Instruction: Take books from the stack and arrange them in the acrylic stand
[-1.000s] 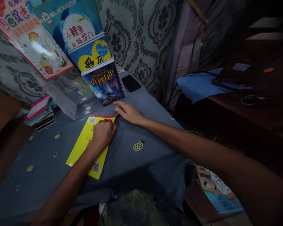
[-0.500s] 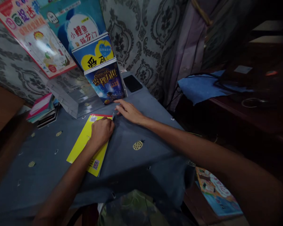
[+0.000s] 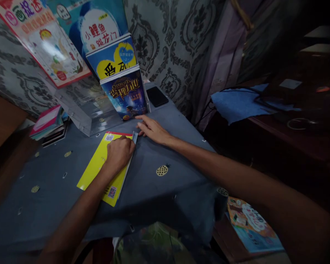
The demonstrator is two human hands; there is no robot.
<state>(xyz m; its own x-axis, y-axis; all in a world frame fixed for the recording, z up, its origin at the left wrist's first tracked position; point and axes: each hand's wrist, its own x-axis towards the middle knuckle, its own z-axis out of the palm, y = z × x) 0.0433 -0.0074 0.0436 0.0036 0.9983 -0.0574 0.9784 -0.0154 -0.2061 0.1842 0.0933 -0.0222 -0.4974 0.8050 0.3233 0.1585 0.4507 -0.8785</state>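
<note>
Before me, the dark blue book (image 3: pixel 125 94) reads 查理九世; the mid-blue book (image 3: pixel 114 58) behind it shows a 2; the teal book (image 3: pixel 79 24), 小鲤鱼跳龙门; the red-edged book (image 3: pixel 45 44), 图画捉迷, then cut off. My yellow book (image 3: pixel 95 167) bears a barcode (image 3: pixel 109 138) and a QR code (image 3: pixel 112 192).

The yellow book (image 3: pixel 96 161)'s top right corner, beside the left hand (image 3: pixel 119 152), sits slightly farther left than a second ago, and a wider pale strip (image 3: pixel 135 136) shows past it. The head view has shifted slightly, placing the phone (image 3: pixel 157 96) farther right.
</note>
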